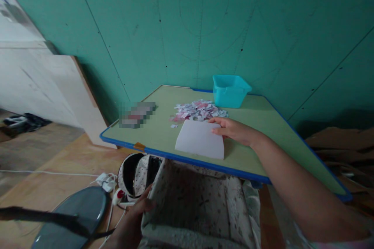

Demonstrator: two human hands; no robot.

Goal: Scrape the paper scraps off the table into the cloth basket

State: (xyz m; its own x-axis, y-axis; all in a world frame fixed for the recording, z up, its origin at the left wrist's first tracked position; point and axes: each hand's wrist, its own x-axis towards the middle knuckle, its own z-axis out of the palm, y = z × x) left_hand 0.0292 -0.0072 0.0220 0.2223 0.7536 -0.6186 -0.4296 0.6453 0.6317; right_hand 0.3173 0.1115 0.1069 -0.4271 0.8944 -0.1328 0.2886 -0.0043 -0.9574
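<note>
My right hand [229, 128] grips the right edge of a white sheet of paper [198, 140], thumb on top. The slightly bowed sheet is over the front of the pale green table [251, 149]. Just behind it lies a heap of small white and pinkish paper scraps [198, 109], with one loose scrap [174, 126] to the left. Below the table's front edge, my left hand [140, 208] is closed on the left rim of a patterned fabric storage bin [201, 206]. Its dark interior shows nothing I can make out.
A turquoise plastic basket [229, 93] stands at the table's back, against the green wall [175, 27]. A blurred-out item [137, 114] lies at the left. On the floor are a round grey stool [73, 218], a polka-dot bag [142, 175], white cables and a plug strip [106, 182].
</note>
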